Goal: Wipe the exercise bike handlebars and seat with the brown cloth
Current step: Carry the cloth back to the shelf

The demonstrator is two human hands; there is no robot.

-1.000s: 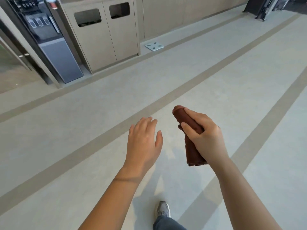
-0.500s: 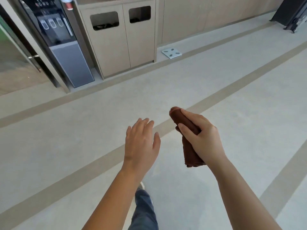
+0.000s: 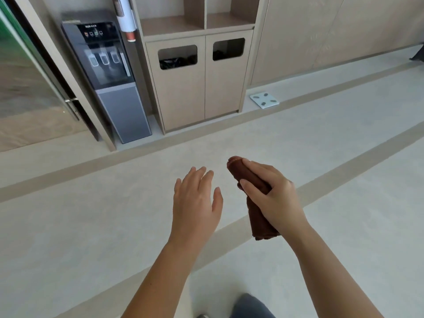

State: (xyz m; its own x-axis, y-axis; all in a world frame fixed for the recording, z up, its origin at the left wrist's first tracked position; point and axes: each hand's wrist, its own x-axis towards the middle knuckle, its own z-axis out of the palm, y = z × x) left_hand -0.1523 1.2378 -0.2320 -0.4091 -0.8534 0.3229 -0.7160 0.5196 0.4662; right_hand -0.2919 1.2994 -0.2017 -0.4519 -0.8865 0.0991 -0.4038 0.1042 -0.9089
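Right at the bottom, my trouser leg (image 3: 250,306), well short of the bin cabinet (image 3: 199,88) across the pale floor (image 3: 91,226). Next up, my left hand (image 3: 195,200) is out over the floor, palm down, fingers straight and a little spread, nothing in it. Just beside it, my right hand (image 3: 273,198) has the brown cloth (image 3: 261,226), rolled into a thick wad, with my fingers and thumb wrapped round its middle. One end pokes past my fingertips toward the cabinet, the other hangs below my wrist. Both hands are well in front of the cabinet. A water dispenser (image 3: 110,76) stands at the cabinet's left side. A white scale (image 3: 264,100) lies on the floor just off its right corner.
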